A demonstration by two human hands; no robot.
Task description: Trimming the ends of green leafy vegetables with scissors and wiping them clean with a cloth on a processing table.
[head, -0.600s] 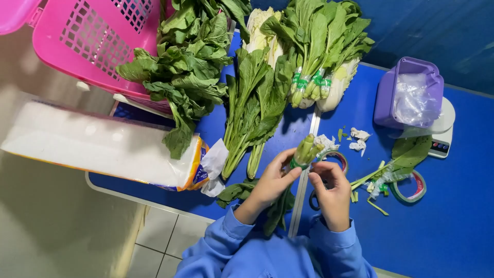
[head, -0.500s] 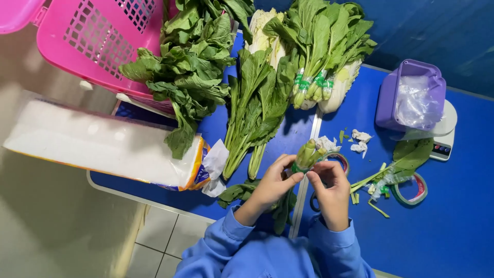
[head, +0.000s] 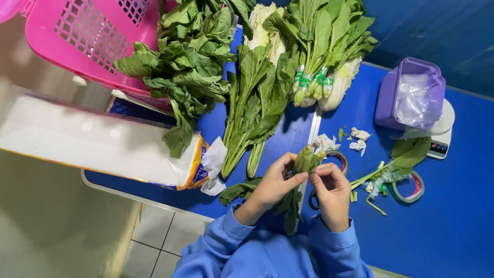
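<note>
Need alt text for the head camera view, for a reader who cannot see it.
Both hands, left hand and right hand, pinch the stem end of a small bunch of leafy greens over a blue table. Behind lie loose greens, a tied bundle, a pink basket and a purple container.

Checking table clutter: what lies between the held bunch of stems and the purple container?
In the head view, small white crumpled scraps and green trimmings lie on the blue table between stem bunch and purple container.
</note>
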